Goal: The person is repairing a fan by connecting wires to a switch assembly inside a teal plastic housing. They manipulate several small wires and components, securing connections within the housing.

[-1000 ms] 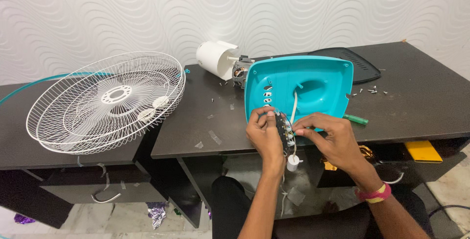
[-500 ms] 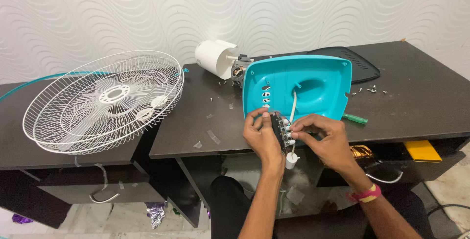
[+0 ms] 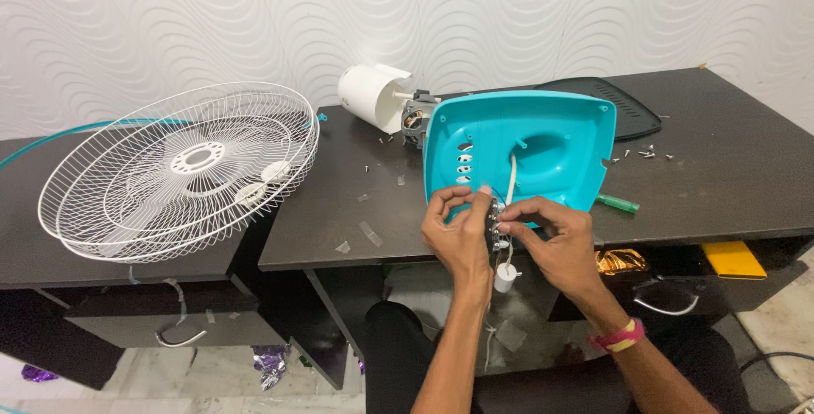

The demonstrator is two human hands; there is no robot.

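Both hands, left hand (image 3: 458, 232) and right hand (image 3: 555, 240), pinch the small switch block (image 3: 493, 223) at the desk (image 3: 339, 210) edge, before the turquoise fan base (image 3: 543, 147); it seems light, stiff, fragile at its thin wires, best held by its sides

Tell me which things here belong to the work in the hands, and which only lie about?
In hand: left hand, right hand, small switch block, teal base cover, white capacitor.
Lying about: white fan guard, fan motor, green screwdriver, loose screws.
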